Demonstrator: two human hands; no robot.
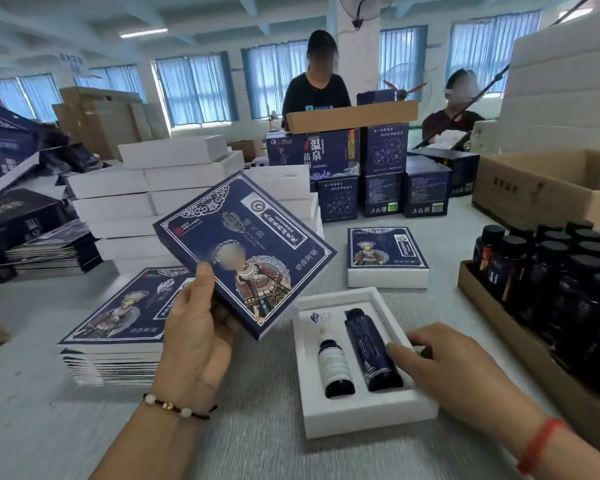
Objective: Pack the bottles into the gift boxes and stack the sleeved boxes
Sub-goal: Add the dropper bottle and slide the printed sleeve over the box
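A white foam gift box (368, 415) lies open on the grey table in front of me. In its two slots lie a small dark bottle (335, 365) with a white label and a taller dark bottle (373, 355). My right hand (454, 368) rests at the box's right rim, its fingertips touching the taller bottle. My left hand (196, 327) holds a blue printed sleeve (245, 251) tilted in the air to the left of and above the box, thumb on its face. A sleeved box (388, 258) lies further back.
A stack of flat blue sleeves (118, 323) sits at my left. White foam boxes (160, 188) are piled behind it. A cardboard tray of dark bottles (548, 271) stands at the right. Blue cartons (361, 174) and two people are across the table.
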